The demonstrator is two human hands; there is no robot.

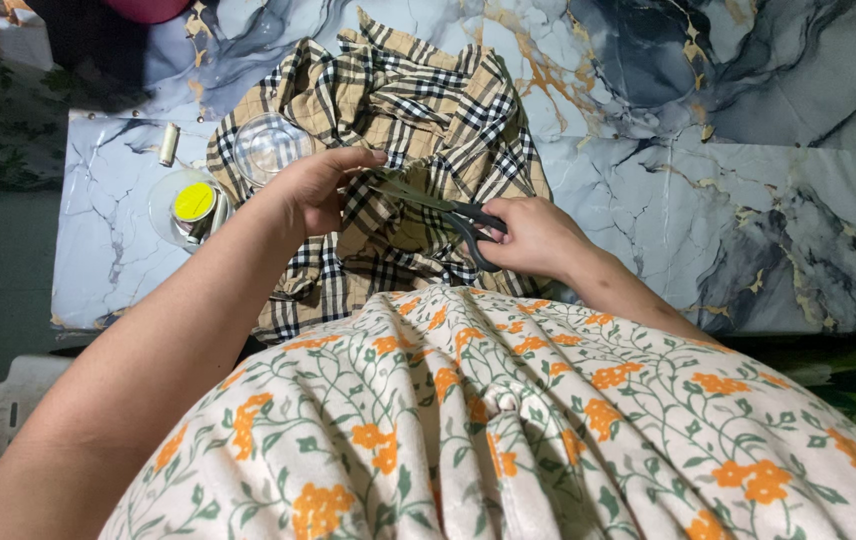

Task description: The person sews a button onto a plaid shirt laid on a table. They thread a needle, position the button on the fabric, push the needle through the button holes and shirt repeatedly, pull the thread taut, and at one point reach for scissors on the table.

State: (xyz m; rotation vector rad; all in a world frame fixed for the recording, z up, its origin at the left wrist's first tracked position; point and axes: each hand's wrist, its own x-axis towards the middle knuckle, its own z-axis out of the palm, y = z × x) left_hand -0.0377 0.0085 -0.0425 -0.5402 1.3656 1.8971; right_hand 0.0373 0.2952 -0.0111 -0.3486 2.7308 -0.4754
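My right hand (533,237) grips the black-handled scissors (438,207), long axis running left, metal blades pointing at my left hand (316,187), which pinches the crumpled checked cloth (418,120) on the marbled desk (708,150). A round clear container (269,146) sits far left.

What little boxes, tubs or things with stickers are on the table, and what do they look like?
Clear round tub: on the plaid cloth, above the left hand; see-through, no sticker visible.
Clear round lid: left of the cloth on the marbled table, a yellow-topped spool resting on it.
Small cream roll: upper left; no visible label.
No signs or screens.
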